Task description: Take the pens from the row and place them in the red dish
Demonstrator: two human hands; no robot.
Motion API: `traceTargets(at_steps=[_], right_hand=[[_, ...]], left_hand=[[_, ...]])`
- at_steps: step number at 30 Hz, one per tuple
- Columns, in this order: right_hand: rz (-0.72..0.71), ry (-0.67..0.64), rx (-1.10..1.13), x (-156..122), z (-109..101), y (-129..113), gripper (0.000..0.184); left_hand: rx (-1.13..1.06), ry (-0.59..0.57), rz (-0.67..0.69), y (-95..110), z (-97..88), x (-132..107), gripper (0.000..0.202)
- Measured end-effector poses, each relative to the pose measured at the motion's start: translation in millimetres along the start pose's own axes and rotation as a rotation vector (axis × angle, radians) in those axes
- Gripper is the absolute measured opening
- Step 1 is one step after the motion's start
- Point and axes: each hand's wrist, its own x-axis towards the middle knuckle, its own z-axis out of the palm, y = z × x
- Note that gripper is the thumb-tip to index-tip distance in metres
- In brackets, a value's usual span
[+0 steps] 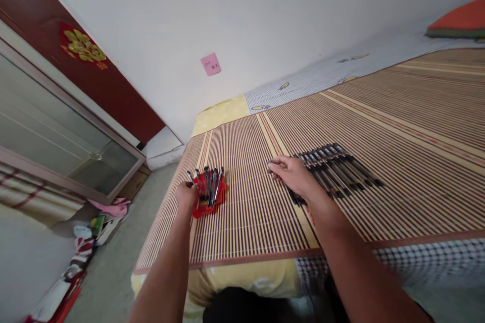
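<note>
A small red holder (pixel 209 202) stands on the bamboo mat (pixel 379 111) with several dark pens (pixel 208 181) upright in it. My left hand (pixel 185 196) is closed round the holder's left side. A row of several more dark pens (pixel 337 166) lies side by side on the mat to the right. My right hand (pixel 291 174) rests over the left end of that row, fingers curled in a pinch on a pen at the near end; the pen itself is mostly hidden under the hand.
The mat covers a bed with yellow and checked sheets (pixel 265 277). A white wall with a pink note (pixel 210 64) runs behind. An orange cushion (pixel 460 19) lies far right. A glass door (pixel 45 126) and clutter on the floor (pixel 91 232) are at left.
</note>
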Motion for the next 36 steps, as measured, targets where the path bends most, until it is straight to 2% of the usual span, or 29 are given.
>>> traceTargets(at_steps=[12, 18, 20, 23, 25, 26, 28, 31, 33, 36], right_hand=[[0.020, -0.011, 0.014, 1, 0, 2, 0.026], [0.003, 0.033, 0.025, 1, 0, -2, 0.024], [-0.042, 0.108, 0.045, 1, -5, -7, 0.026], [-0.141, 0.335, 0.088, 0, -20, -19, 0.026], [-0.201, 0.508, 0.143, -1, -32, -26, 0.024], [-0.222, 0.577, 0.179, -2, -37, -28, 0.022], [-0.239, 0.653, 0.237, -4, -45, -31, 0.021], [-0.233, 0.631, 0.226, -6, -51, -31, 0.023], [-0.211, 0.561, 0.177, -6, -52, -29, 0.025], [-0.140, 0.405, 0.022, -6, -53, -23, 0.022]], left_hand=[[0.005, -0.016, 0.002, -1, 3.6, -3, 0.027], [-0.008, 0.074, 0.025, 9, -12.9, -9, 0.027], [-0.034, 0.135, 0.030, 16, -24.1, -15, 0.028], [-0.146, 0.252, 0.041, 33, -42.5, -33, 0.030], [-0.434, 0.399, 0.090, 48, -52.7, -53, 0.025], [-0.587, 0.434, 0.111, 57, -56.1, -65, 0.024], [-0.938, 0.382, 0.095, 76, -57.2, -91, 0.025], [-1.303, 0.091, -0.044, 99, -41.9, -131, 0.031], [-1.384, -0.061, -0.149, 108, -23.1, -152, 0.035], [-1.387, -0.167, -0.233, 114, 5.0, -173, 0.041]])
